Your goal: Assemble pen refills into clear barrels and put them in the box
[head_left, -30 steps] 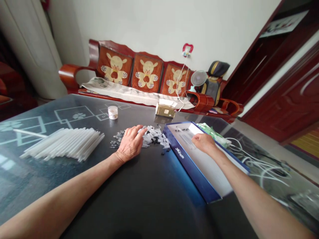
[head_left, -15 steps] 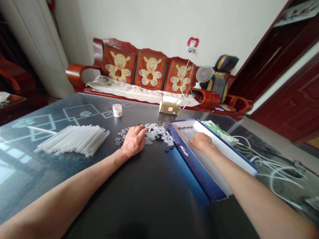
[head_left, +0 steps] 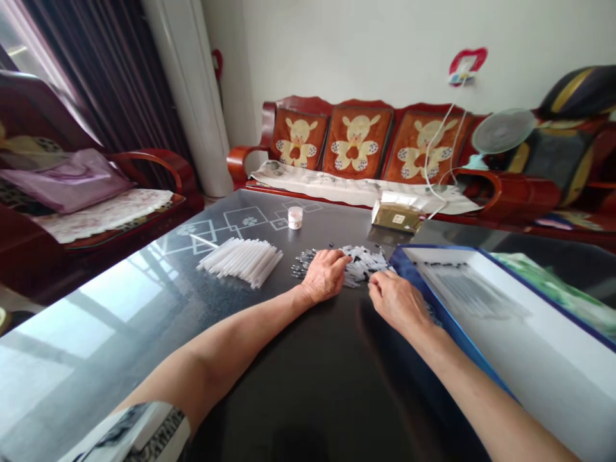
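My left hand (head_left: 325, 274) rests with curled fingers on a heap of small white pieces (head_left: 368, 262), between it and a cluster of small metallic-tipped parts (head_left: 301, 263). Its fingertips are partly hidden, so what it pinches cannot be made out. At the heap's right edge is my right hand (head_left: 395, 298), its thumb and fingers drawn together; anything between them is too small to name. Black bits are mixed into the heap. Left of my hands lies a stack of translucent white tubes (head_left: 240, 262). Slim clear sticks with black ends (head_left: 474, 289) lie in a row inside the blue-edged box (head_left: 534, 359).
A small white tub (head_left: 295, 218) and a gold tissue box (head_left: 397, 215) stand farther back on the dark glossy table (head_left: 308, 378). One loose tube (head_left: 203, 241) lies beyond the stack. A green-and-white packet (head_left: 558, 282) is beside the box. Behind is a wooden sofa (head_left: 250, 154).
My right hand has moved left out of the box to the edge of the heap. My left hand stays at the heap. The view has turned left.
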Demonstrator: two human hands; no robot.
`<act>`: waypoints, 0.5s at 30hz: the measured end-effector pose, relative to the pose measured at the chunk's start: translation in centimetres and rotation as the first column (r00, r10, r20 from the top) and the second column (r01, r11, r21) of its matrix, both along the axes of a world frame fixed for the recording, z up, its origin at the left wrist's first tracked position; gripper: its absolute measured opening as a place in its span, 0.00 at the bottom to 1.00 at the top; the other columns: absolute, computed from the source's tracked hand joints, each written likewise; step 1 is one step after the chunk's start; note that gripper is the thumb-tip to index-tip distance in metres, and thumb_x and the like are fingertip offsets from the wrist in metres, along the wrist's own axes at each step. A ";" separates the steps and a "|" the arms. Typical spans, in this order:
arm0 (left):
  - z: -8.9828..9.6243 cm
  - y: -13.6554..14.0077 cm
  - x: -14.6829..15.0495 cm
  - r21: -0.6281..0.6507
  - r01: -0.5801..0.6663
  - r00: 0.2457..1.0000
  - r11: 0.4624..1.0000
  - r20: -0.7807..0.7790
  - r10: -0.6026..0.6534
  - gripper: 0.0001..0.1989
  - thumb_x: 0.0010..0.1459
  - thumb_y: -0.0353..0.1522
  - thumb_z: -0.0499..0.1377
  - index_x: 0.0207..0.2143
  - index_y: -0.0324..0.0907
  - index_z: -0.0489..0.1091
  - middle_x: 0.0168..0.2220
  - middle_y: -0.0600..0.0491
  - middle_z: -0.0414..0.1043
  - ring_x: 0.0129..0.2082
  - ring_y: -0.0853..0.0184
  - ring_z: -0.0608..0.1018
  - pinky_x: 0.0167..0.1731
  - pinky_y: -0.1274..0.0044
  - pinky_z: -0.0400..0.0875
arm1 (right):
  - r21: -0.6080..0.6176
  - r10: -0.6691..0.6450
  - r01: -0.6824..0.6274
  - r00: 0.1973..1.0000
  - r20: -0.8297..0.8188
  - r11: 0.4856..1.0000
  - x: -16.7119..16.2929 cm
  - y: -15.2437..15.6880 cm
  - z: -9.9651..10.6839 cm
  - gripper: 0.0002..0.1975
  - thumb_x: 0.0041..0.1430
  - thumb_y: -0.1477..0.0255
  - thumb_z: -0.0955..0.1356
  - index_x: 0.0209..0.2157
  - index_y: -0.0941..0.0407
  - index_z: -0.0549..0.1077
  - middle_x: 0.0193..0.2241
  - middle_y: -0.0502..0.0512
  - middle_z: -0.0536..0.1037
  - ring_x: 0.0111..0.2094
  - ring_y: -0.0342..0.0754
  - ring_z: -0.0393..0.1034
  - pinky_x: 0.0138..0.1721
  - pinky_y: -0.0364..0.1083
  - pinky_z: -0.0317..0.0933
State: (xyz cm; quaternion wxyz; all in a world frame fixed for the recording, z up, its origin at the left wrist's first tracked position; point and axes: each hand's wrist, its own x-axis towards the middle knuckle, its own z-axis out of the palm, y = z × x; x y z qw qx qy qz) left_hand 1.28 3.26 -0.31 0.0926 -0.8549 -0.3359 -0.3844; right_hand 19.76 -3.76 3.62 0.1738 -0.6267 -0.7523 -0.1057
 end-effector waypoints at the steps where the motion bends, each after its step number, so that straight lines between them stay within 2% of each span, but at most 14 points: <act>1: 0.1 0.0 0.0 -0.020 0.002 1.000 1.000 -0.006 -0.002 0.18 0.59 0.28 0.49 0.51 0.38 0.68 0.48 0.44 0.70 0.43 0.60 0.70 0.46 0.68 0.66 | -0.007 0.005 -0.005 1.000 0.002 1.000 0.1 0.0 -0.6 0.07 0.59 0.72 0.63 0.31 0.54 0.73 0.31 0.53 0.76 0.28 0.46 0.69 0.28 0.45 0.52; 4: 0.2 -0.1 0.0 -0.072 0.008 1.000 0.997 -0.025 -0.009 0.19 0.60 0.28 0.49 0.52 0.40 0.68 0.48 0.43 0.69 0.45 0.60 0.69 0.47 0.66 0.66 | 0.025 0.040 -0.038 0.998 -0.055 0.999 0.2 -0.2 -2.5 0.07 0.60 0.72 0.63 0.32 0.53 0.73 0.31 0.53 0.76 0.29 0.46 0.69 0.29 0.44 0.54; 7: 0.3 -0.2 0.0 -0.083 0.004 0.999 0.997 -0.033 -0.007 0.19 0.60 0.29 0.49 0.52 0.41 0.68 0.48 0.44 0.69 0.44 0.60 0.70 0.46 0.66 0.66 | 0.134 0.107 -0.088 0.984 -0.144 0.987 -0.5 -0.5 -3.8 0.09 0.62 0.71 0.62 0.32 0.54 0.73 0.31 0.54 0.75 0.30 0.46 0.69 0.32 0.44 0.57; 11: 0.3 -0.4 0.0 -0.076 -0.023 0.996 0.997 -0.082 0.017 0.18 0.61 0.30 0.48 0.51 0.40 0.69 0.45 0.44 0.70 0.42 0.60 0.70 0.45 0.67 0.67 | 0.253 0.155 -0.103 0.968 -0.197 0.962 -1.1 -0.5 -4.3 0.11 0.63 0.71 0.61 0.33 0.55 0.73 0.30 0.55 0.75 0.32 0.47 0.69 0.36 0.44 0.58; 15: 1.1 -0.6 -0.2 -0.137 -0.142 0.971 0.980 -0.210 0.111 0.17 0.62 0.31 0.48 0.50 0.41 0.70 0.43 0.44 0.70 0.42 0.60 0.71 0.46 0.67 0.67 | 0.250 0.131 -0.072 0.964 -0.230 0.965 -0.8 -0.2 -4.3 0.09 0.62 0.72 0.62 0.31 0.55 0.73 0.29 0.54 0.75 0.30 0.46 0.68 0.35 0.43 0.57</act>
